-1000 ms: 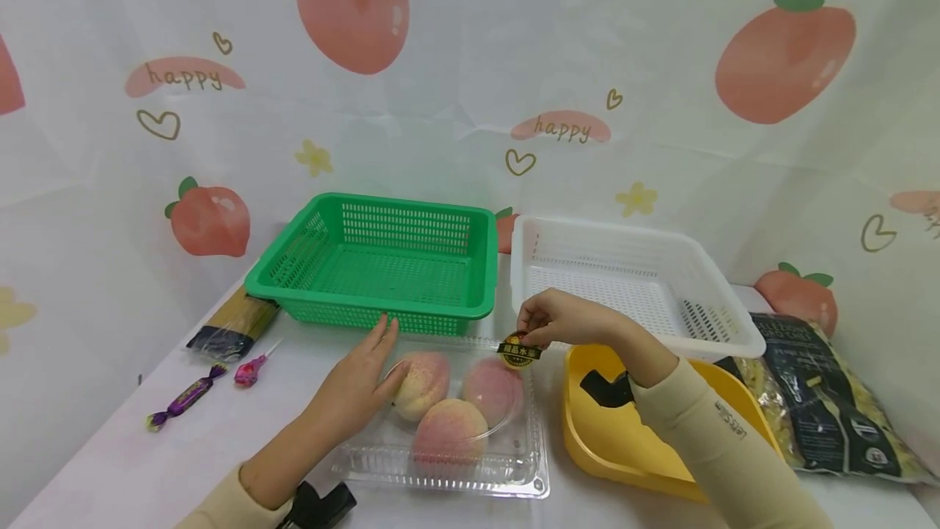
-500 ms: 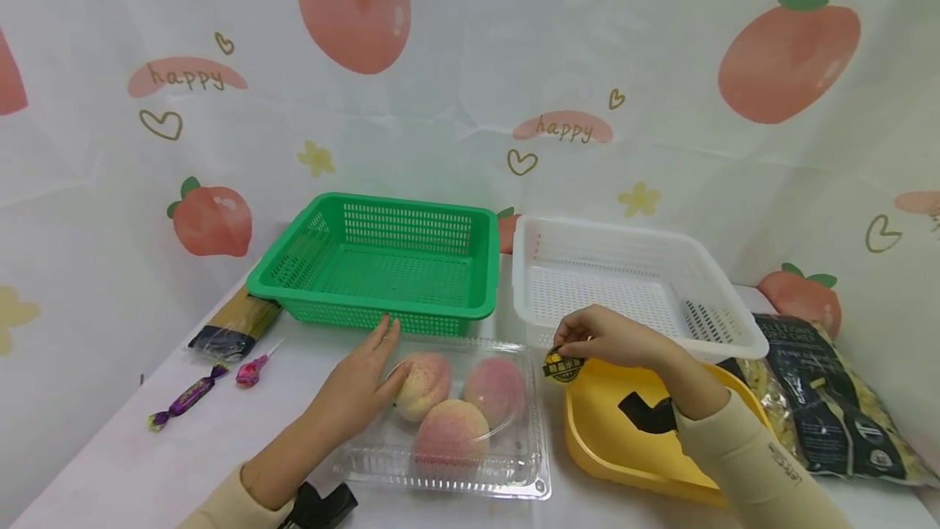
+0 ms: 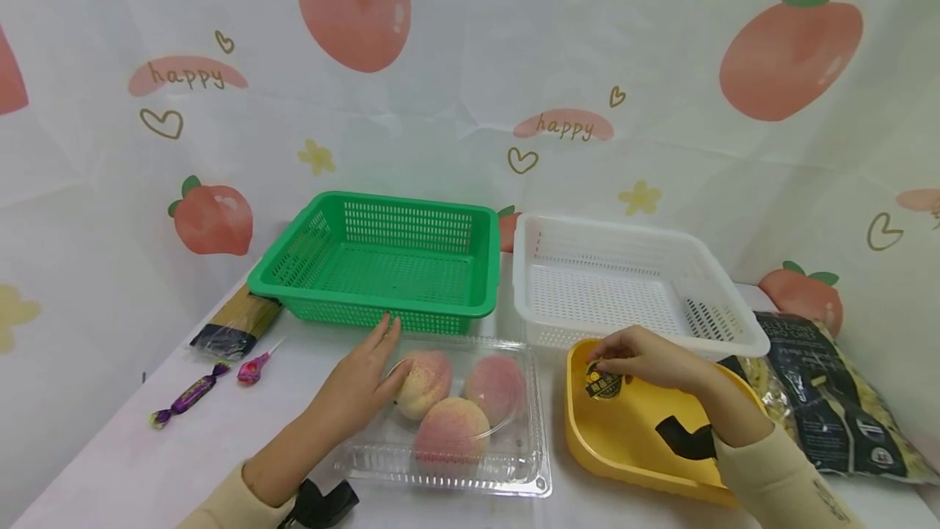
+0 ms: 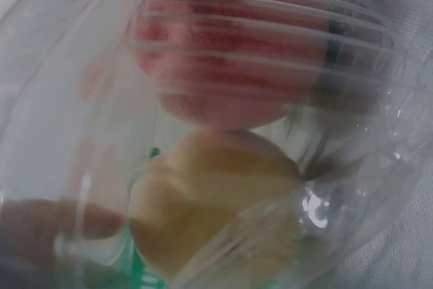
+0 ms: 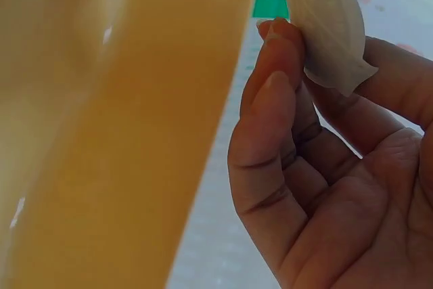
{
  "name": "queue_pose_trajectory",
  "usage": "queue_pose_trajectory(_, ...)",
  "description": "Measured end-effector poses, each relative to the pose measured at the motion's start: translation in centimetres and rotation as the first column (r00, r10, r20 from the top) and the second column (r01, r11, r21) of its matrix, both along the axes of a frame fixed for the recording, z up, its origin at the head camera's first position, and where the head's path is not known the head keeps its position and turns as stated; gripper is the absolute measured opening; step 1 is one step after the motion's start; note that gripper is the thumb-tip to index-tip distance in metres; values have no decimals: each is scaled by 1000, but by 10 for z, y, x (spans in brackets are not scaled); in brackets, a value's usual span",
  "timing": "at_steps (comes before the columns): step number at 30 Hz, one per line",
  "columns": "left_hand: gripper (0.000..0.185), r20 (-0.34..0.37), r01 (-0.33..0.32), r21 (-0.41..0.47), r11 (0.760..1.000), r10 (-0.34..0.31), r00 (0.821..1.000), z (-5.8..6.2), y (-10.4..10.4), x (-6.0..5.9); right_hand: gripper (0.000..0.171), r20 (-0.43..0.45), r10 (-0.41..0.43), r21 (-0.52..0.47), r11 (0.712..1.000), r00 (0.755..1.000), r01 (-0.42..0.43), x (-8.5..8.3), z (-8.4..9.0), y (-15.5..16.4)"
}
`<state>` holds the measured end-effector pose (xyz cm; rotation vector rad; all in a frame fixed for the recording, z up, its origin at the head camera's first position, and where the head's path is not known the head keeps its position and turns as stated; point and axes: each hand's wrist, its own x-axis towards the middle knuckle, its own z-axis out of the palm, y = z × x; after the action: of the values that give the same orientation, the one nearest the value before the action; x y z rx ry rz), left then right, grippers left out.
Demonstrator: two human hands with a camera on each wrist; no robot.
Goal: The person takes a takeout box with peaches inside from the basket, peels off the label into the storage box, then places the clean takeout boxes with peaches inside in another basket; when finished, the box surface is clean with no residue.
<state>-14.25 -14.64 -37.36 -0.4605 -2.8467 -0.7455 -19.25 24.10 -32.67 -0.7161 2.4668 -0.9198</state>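
My right hand pinches a black-and-gold sticker label between thumb and fingers, over the left part of a yellow basin. In the right wrist view the label's pale back faces the camera and its edge curls. My left hand lies with straight fingers on the left side of a clear plastic clamshell box. Three peaches show through its lid: one at the left, one at the right and one in front. The left wrist view looks through the clear plastic at two peaches.
Behind the box stand a green basket and a white basket. A black bag of pasta lies at the right. At the left are a flat packet, a lollipop and a purple wrapped candy.
My right hand has carried the label to the right, away from the box's right corner and over the yellow basin. The left hand and the box have stayed in place.
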Motion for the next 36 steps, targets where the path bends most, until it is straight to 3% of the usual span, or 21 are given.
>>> queue_pose_trajectory(12,64,15,4,8,1000,-5,1000,1,2,-2,24,108,-21,-19,1000,994,23,5,-25,33)
queue_pose_trajectory(22,65,26,1,15,1000,-1,1000,1,2,-1,19,230,38,-38,999,973,-30,4,-33,52)
queue_pose_trajectory(36,64,27,-2,7,1000,1,1000,2,0,1,17,228,35,3,999,973,-36,1,-37,53)
